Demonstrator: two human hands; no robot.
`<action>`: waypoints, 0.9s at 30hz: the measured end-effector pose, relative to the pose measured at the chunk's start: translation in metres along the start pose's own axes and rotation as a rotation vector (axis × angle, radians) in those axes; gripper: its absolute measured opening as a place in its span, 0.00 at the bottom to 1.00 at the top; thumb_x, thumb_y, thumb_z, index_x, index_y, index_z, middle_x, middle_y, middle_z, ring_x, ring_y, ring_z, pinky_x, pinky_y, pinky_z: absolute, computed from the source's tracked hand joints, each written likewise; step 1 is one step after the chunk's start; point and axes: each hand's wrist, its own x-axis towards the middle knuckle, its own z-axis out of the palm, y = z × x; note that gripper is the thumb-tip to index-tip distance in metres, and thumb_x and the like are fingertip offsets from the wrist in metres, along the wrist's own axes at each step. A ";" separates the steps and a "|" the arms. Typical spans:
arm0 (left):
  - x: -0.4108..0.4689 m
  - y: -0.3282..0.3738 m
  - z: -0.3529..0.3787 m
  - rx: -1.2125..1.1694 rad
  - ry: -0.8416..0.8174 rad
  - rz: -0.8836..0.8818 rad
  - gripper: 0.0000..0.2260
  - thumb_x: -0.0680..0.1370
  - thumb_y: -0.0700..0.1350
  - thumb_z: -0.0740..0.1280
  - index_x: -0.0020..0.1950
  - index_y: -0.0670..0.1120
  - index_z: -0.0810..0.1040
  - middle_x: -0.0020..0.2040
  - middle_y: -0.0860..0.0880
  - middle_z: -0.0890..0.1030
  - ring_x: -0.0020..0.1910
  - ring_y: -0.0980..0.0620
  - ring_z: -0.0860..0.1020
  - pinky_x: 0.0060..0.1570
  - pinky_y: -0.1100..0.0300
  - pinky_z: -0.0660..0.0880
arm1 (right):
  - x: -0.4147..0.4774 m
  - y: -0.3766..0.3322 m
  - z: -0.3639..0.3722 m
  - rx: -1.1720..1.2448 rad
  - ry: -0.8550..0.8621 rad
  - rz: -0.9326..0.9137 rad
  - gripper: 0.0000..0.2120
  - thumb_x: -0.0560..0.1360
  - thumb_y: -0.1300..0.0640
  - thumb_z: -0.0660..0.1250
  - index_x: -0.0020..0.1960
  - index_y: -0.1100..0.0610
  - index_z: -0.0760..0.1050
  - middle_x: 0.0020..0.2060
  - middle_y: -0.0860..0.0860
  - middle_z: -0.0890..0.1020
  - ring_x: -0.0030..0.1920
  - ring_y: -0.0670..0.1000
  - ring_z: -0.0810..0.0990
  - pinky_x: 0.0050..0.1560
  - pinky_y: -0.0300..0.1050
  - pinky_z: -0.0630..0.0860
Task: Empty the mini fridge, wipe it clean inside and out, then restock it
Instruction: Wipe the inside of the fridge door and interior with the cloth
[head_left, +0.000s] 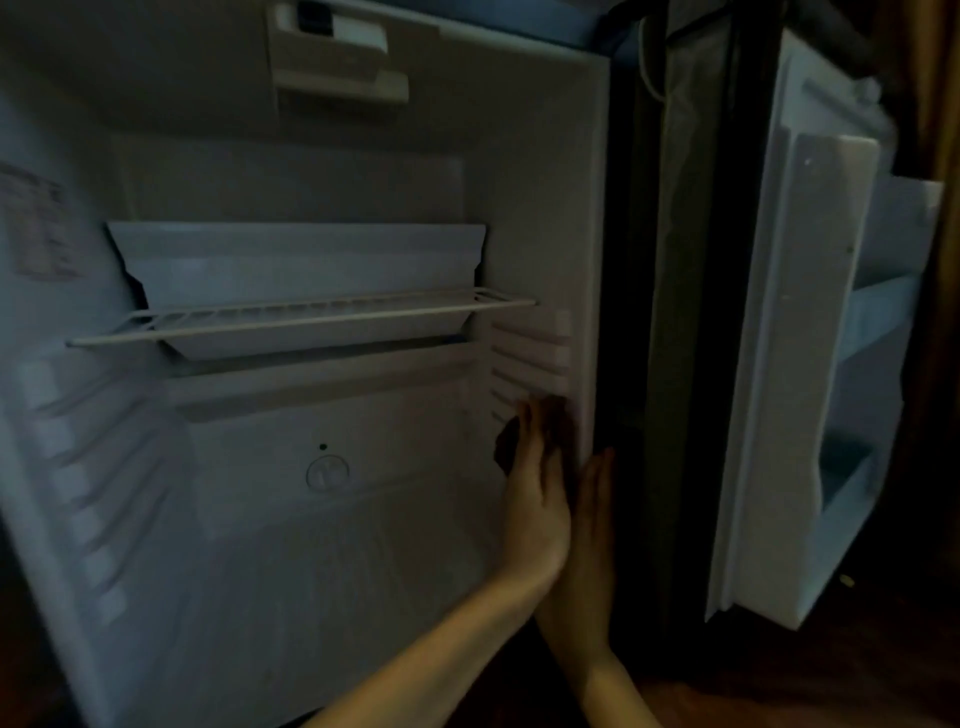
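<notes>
The white mini fridge (545, 208) stands upright with its opening towards the camera. Its white door (789, 364) is swung wide, right of the white wire shelf (301, 319), with the moulded door racks facing inward. The wire shelf is the only fitting in the cavity. Its long axis runs side to side at about mid-height, with the front rail towards the viewer. Just behind it hangs a white plastic drip tray (301, 260), also lying crosswise.

Below the shelf's right end, the left hand (535, 499) lies flat against the ribbed right inner wall. Its fingers (530, 421) are straight and point upward. They press what looks like a dark cloth (506, 447) to the wall, though the light is too dim to be sure of the material.

The right hand (592, 530) sits just right of the left hand, on the fridge's front edge. It is released, with fingers extended upward and grasping nothing.

Above the shelf, a pale control housing (337, 52) is fixed to the ceiling. Below the shelf, a round moulded mark (327, 473) shows on the back wall. Left of the shelf, a faded label (36, 223) clings to the side wall.
</notes>
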 end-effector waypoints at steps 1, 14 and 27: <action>0.014 -0.006 -0.002 -0.019 0.035 -0.032 0.20 0.84 0.38 0.53 0.76 0.47 0.58 0.76 0.55 0.58 0.75 0.59 0.57 0.71 0.71 0.52 | 0.000 0.000 0.001 0.087 0.002 0.024 0.39 0.75 0.58 0.60 0.79 0.53 0.41 0.78 0.46 0.42 0.77 0.45 0.43 0.74 0.35 0.41; 0.011 0.013 -0.006 -0.148 -0.063 -0.181 0.22 0.85 0.44 0.51 0.78 0.51 0.49 0.77 0.58 0.51 0.76 0.60 0.49 0.71 0.68 0.47 | -0.001 -0.002 0.003 0.124 -0.001 0.050 0.41 0.75 0.56 0.62 0.79 0.51 0.41 0.78 0.47 0.46 0.78 0.48 0.48 0.74 0.34 0.43; 0.127 -0.038 -0.028 -0.252 0.295 -0.517 0.21 0.83 0.52 0.55 0.72 0.44 0.70 0.68 0.46 0.73 0.66 0.45 0.72 0.67 0.47 0.68 | -0.001 -0.002 0.005 0.113 0.079 0.033 0.50 0.64 0.70 0.58 0.78 0.47 0.39 0.78 0.42 0.41 0.77 0.45 0.44 0.74 0.35 0.45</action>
